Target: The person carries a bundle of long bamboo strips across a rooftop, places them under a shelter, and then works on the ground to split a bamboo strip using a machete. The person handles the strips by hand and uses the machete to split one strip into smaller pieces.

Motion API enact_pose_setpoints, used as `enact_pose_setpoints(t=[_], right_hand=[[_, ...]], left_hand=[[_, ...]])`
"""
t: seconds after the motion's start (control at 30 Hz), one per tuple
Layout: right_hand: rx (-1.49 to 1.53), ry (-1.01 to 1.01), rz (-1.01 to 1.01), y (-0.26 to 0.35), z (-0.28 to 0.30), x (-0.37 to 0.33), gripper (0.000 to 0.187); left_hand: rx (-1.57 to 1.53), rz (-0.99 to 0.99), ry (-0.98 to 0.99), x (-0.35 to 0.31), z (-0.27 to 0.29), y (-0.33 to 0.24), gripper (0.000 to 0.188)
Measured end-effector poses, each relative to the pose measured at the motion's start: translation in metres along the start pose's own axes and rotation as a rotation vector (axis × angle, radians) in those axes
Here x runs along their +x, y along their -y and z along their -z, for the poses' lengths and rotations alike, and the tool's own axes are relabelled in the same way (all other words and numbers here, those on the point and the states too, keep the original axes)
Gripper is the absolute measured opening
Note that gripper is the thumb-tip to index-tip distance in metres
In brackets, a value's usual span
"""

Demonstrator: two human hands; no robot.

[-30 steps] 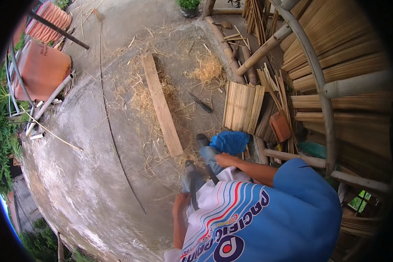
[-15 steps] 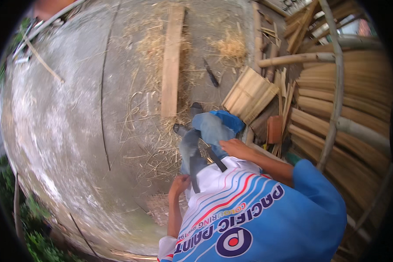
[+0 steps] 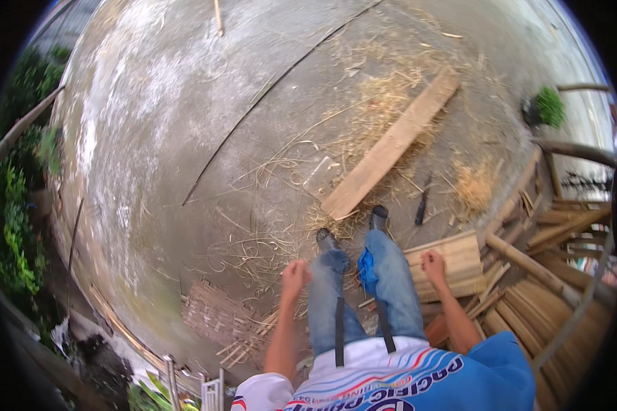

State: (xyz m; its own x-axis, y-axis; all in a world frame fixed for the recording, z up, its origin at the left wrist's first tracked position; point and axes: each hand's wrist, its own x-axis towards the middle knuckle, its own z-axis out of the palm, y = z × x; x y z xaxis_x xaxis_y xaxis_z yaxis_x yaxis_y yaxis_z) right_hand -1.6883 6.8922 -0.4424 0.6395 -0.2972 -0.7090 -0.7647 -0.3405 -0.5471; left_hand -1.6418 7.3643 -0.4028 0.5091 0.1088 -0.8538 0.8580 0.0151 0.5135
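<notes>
I stand upright, arms hanging on either side of my jeans. My left hand [image 3: 296, 277] is beside my left leg, fingers loosely curled, with nothing visible in it. Past my right leg hangs my right hand [image 3: 432, 267], its fingers also curled in, over a bundle of split bamboo slats [image 3: 452, 264]; no held thing shows. A bit of blue plastic or cloth [image 3: 367, 270] lies between my legs. Ahead of my feet is a long wooden plank [image 3: 394, 144], and a dark-handled knife [image 3: 423, 201] rests on the concrete to its right.
Pale shavings [image 3: 474, 186] and thin curled strips [image 3: 271, 236] litter the floor. A woven bamboo mat piece [image 3: 219, 312] lies left of me. Bamboo rails [image 3: 535, 267] and stacked slats [image 3: 552, 322] stand at right. A long dark rod [image 3: 253, 106] crosses the floor; a potted plant [image 3: 547, 108] sits far right.
I have risen from a bent posture, and my view has turned toward the right. My right hand has left my thigh and now hangs outward; my left hand is away from my hip.
</notes>
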Motion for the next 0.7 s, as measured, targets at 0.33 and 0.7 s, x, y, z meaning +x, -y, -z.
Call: enact_pose_setpoints(t=[0.33, 0.7], right_hand=[[-0.519, -0.209, -0.113, -0.218, -0.005, 0.349, 0.044], [-0.621, -0.367, -0.117, -0.274, -0.057, 0.439, 0.072]], left_hand=[[0.570, -0.521, -0.471, 0.363, -0.060, 0.052, 0.031], [0.538, -0.542, -0.559, 0.507, 0.007, 0.063, 0.027]])
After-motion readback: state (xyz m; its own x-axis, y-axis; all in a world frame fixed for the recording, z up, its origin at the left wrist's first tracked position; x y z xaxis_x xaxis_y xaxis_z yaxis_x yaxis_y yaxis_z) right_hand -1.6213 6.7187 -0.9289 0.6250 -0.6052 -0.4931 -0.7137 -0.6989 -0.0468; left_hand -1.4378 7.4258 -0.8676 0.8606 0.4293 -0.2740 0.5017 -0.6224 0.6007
